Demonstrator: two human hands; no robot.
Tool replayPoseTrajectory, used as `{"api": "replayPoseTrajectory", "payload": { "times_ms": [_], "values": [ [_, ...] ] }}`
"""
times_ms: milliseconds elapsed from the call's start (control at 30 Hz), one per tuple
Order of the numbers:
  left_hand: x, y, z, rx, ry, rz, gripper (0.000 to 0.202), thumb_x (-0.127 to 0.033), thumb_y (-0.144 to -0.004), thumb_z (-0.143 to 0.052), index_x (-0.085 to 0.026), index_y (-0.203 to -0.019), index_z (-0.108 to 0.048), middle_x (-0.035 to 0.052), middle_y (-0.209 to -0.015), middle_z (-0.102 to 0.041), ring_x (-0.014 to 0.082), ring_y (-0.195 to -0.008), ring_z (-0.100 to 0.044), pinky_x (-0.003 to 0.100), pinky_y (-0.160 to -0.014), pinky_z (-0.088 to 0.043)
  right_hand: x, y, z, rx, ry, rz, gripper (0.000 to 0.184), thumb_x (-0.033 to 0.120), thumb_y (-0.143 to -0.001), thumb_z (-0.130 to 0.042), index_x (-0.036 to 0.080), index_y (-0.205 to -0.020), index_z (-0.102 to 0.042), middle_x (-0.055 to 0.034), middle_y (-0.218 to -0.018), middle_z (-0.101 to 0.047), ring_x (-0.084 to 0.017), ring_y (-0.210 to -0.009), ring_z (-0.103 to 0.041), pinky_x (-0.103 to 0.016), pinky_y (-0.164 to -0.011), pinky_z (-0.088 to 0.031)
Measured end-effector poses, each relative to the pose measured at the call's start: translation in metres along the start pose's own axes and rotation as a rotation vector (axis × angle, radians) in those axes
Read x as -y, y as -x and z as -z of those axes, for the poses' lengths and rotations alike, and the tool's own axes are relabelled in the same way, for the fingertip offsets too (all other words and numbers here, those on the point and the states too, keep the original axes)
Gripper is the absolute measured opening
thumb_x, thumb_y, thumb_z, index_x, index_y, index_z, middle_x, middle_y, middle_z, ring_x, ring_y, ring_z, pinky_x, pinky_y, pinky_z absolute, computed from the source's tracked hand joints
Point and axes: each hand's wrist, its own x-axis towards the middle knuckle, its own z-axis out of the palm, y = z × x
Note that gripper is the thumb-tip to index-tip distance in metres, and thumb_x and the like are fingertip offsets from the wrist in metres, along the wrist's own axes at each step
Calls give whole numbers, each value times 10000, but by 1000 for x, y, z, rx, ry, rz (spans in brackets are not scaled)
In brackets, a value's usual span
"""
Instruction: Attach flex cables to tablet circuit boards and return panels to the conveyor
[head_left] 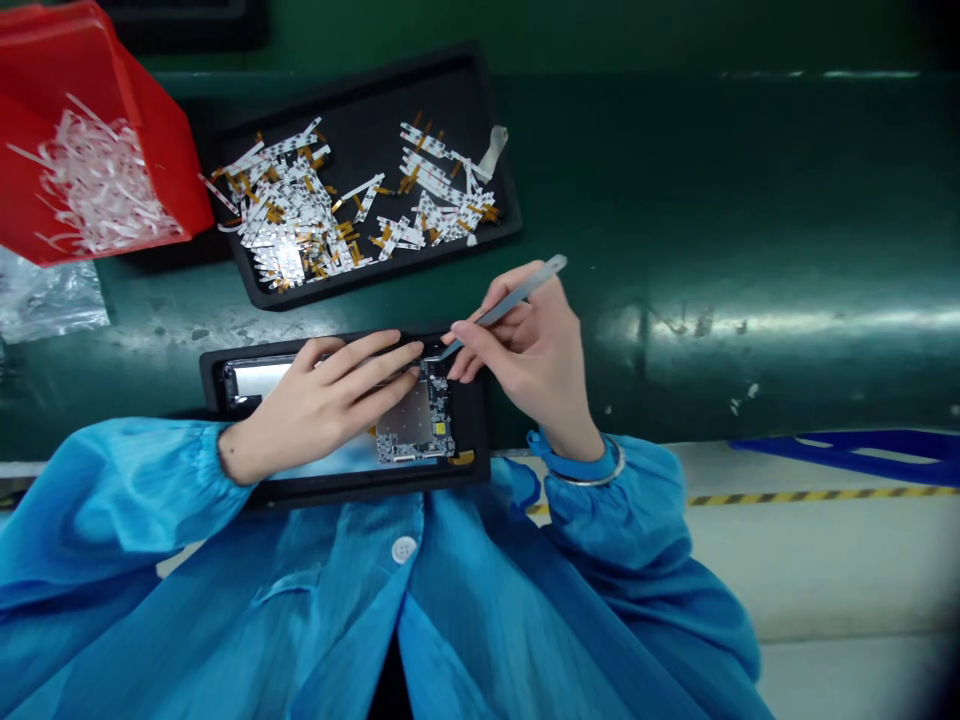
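Observation:
A black tray (480, 440) at the table's near edge holds a flat device with a silvery panel (259, 380) and a dark circuit board (409, 420) at its right end. My left hand (322, 410) lies over the device, fingers stretched out, fingertips at the board's upper edge; it hides much of the middle. Between thumb and fingers, my right hand (525, 345) holds grey tweezers (517, 298), slanting down to the left. Their tips are at the top of the board beside my left fingertips. Whether anything is between the tips I cannot tell.
Beyond the device, a larger black tray (360, 110) holds many white strips with orange tails (292, 215). A red bin (161, 130) of curled white strips (112, 190) stands at the left, above a clear plastic bag (49, 295). A blue plastic piece (847, 455) is at the right.

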Motion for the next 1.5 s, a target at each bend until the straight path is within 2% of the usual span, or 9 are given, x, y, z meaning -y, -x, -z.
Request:
{"api": "replayPoseTrajectory", "payload": {
  "times_ms": [233,333,467,600,833,1067,1267,1367,1500],
  "values": [
    [-4,2,-1,24,4,-41,368,-89,-1020,-406,-143,-1357,-542,93,-1466,-541,243,-1354,-535,391,-897,-460,7,47,25,-211,16,46,192,242,-887,-710,286,-906,-524,45,-720,-694,-167,-587,-711,-296,-502,-593],
    [-8,1,1,35,-34,-31,394,-47,-1003,-376,-124,-1358,-529,109,-1477,-520,245,-1350,-541,396,-879,-470,2,71,33,-263,36,33,107,268,-945,-635,262,-866,-563,33,-671,-663,-173,-600,-704,-308,-526,-581],
    [-12,0,3,48,-35,-30,455,2,-968,-355,-106,-1388,-492,141,-1486,-504,264,-1350,-543,428,-873,-482,1,97,34,-135,216,-46,316,304,-1020,-478,221,-729,-570,6,-605,-602,-138,-521,-598,-285,-493,-482],
    [-12,-3,5,49,52,-29,460,-17,-977,-365,-97,-1421,-458,174,-1450,-543,283,-1340,-552,438,-873,-504,1,115,24,3,594,-45,274,252,-974,-544,205,-709,-596,8,-622,-579,-119,-544,-545,-256,-520,-440],
    [-17,-12,7,33,-6,-39,389,-36,-995,-334,-124,-1288,-575,169,-1342,-642,270,-1254,-623,419,-876,-534,-3,148,-1,-111,839,158,107,221,-943,-635,207,-963,-738,-25,-780,-720,-122,-586,-658,-233,-515,-494],
    [-4,-7,-4,-44,42,-29,307,-115,-1015,-448,-159,-1302,-547,95,-1339,-660,250,-1230,-629,417,-910,-492,-15,149,-19,-210,953,241,157,246,-946,-643,167,-999,-768,-17,-684,-712,-102,-461,-599,-249,-439,-434],
    [-17,-16,-1,-90,155,7,253,-369,-1007,-529,-158,-1124,-603,101,-1160,-708,268,-1056,-636,393,-800,-438,-28,147,-29,-326,678,134,134,176,-887,-699,206,-1010,-744,-1,-701,-693,-101,-457,-545,-252,-464,-468],
    [-25,-25,-2,-16,310,-47,328,-462,-953,-594,-137,-1001,-588,117,-1030,-663,272,-934,-573,374,-737,-408,-34,145,-32,-334,645,212,157,123,-864,-713,222,-985,-713,-7,-776,-722,-114,-562,-618,-246,-545,-517],
    [-24,-30,-6,112,513,-12,235,-317,-886,-700,-150,-948,-547,111,-1032,-605,263,-919,-508,358,-752,-376,-40,142,-29,-285,784,411,153,94,-886,-684,209,-986,-695,-6,-815,-733,-111,-668,-670,-225,-630,-537]
  ]
}}
